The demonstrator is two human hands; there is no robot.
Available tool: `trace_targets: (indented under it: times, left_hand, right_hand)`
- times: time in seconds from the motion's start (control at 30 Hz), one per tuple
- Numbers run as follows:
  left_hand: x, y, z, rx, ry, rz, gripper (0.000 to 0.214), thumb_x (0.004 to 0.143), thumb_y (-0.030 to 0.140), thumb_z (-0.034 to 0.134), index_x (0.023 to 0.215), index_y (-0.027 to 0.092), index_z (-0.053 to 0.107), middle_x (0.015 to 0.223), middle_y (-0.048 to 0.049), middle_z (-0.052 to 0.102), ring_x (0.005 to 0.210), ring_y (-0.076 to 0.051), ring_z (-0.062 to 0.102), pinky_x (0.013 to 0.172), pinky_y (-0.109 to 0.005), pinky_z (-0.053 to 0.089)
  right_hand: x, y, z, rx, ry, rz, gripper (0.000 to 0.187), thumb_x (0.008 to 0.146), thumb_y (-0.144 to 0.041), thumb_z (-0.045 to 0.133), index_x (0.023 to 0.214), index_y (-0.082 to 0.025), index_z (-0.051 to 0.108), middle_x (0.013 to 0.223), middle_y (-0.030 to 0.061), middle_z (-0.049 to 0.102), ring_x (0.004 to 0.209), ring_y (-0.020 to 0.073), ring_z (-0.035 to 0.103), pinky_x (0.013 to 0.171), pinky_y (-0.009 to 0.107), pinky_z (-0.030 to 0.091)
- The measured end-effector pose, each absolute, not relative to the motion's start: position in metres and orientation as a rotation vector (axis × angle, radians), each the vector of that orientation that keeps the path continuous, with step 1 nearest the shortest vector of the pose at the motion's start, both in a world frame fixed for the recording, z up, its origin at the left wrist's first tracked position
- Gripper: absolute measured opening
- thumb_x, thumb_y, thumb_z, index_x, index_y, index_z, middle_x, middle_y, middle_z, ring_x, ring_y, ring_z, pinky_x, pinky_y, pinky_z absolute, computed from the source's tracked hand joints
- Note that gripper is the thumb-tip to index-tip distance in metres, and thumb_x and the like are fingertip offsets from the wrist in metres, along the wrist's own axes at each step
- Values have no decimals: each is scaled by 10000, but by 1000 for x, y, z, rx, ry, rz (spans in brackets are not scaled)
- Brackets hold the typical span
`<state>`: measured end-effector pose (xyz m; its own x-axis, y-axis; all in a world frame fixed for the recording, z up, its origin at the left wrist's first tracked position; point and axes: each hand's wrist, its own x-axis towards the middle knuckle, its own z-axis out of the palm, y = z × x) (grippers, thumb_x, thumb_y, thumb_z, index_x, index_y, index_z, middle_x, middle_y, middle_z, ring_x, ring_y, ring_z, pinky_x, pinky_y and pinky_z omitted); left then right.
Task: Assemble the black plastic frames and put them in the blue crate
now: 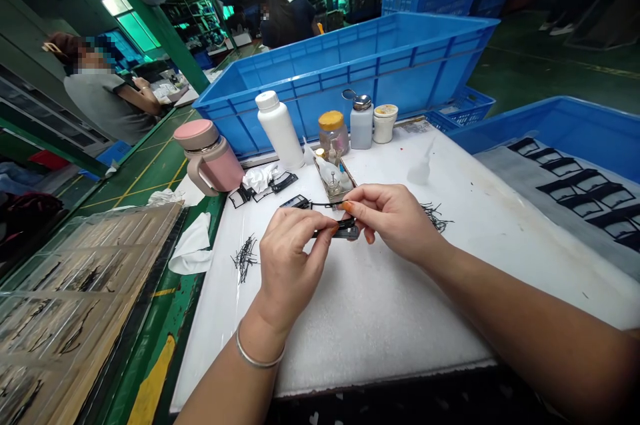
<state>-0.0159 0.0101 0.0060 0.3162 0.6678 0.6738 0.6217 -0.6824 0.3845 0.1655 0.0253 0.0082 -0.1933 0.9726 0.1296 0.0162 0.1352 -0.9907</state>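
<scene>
Both my hands meet over the white foam mat [380,305]. A thin black plastic frame [320,205] spans between them. My left hand [293,261] is closed, pinching the frame's near part [345,230] with thumb and fingertips. My right hand [393,218] is closed too, gripping the same black frame from the right. A small pile of thin black pins [245,257] lies left of my left hand, and another pile of pins [436,215] lies just right of my right hand.
Behind my hands stand a pink mug [213,157], a white bottle [280,128], a yellow-lidded jar [333,131], a pump dispenser [361,121] and a small cup [385,122]. Blue crates [410,51] ring the back and right. Clear trays [75,291] lie left. Two people work behind.
</scene>
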Motion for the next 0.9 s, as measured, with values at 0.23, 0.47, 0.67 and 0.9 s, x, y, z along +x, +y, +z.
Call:
trace_targets:
  times: [0.23,0.47,0.67,0.9]
  left_hand:
    - [-15,9,5,2513,1221,1316,97,833,142,667,898,213,678,864,-8,695,835,-167,610,785,-315,457]
    - [-15,10,5,2507,1242,1296,87,834,145,667,890,210,684,863,-6,694,831,-159,604,785,-316,457]
    - [-15,10,6,2484,1269,1286,65,838,158,666,876,210,677,851,-4,691,812,-159,599,767,-312,445]
    - [-16,11,5,2457,1276,1303,56,836,165,669,867,211,674,837,1,690,801,-156,601,769,-311,440]
  right_hand:
    - [166,23,10,-1038,-1437,1225,301,834,-427,657,806,-127,652,592,-4,611,442,71,527,396,178,409]
    - [165,24,10,-1026,-1435,1219,303,832,-431,658,798,-130,647,617,3,621,473,85,561,401,183,403]
    - [166,23,10,-1018,-1449,1208,231,856,-360,636,807,-135,647,622,2,622,489,87,572,410,179,412]
    - [166,25,5,-923,-1425,1403,266,860,-397,631,910,-136,622,701,49,690,610,150,672,438,187,429]
